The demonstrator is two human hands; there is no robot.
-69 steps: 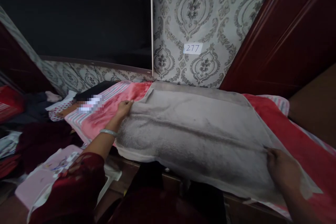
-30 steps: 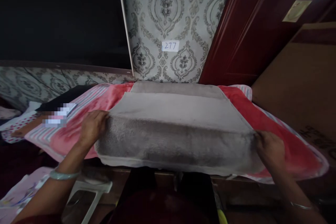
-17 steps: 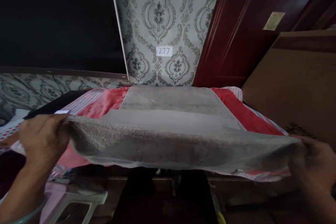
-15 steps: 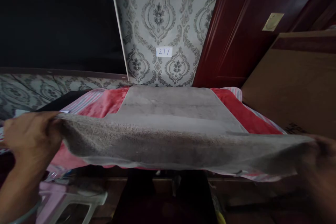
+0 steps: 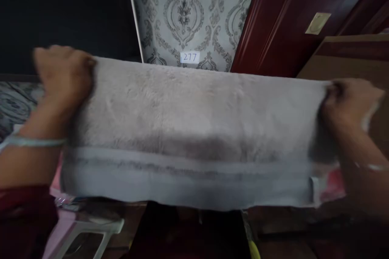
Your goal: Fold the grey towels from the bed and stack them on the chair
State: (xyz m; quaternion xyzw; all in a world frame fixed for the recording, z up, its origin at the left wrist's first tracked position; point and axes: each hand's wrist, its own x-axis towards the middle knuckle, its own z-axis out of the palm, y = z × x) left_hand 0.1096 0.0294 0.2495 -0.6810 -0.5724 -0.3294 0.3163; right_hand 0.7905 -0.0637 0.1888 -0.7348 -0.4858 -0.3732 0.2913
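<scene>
A grey plush towel (image 5: 194,113) is stretched wide between my two hands, its top edge lifted in front of the wall. At its upper left corner, my left hand (image 5: 65,71) is closed in a fist on the cloth. My right hand (image 5: 352,101), blurred by motion, is closed on the upper right corner. The towel's lower part folds back toward me, with a smooth pale border along it and a small tag (image 5: 315,191) near the right end. Behind the towel, little of the red cloth (image 5: 333,182) shows; the surface under it is hidden.
A large dark screen (image 5: 67,16) fills the upper left. A paper marked 277 (image 5: 190,57) is stuck to the patterned wallpaper. To the right are a dark red door (image 5: 282,20) and a cardboard box (image 5: 349,58). A pink and white stool (image 5: 88,230) stands low at left.
Both my hands have risen with the towel's edge, the left one most. The towel now hangs taller and covers most of the red cloth and the grey area seen before.
</scene>
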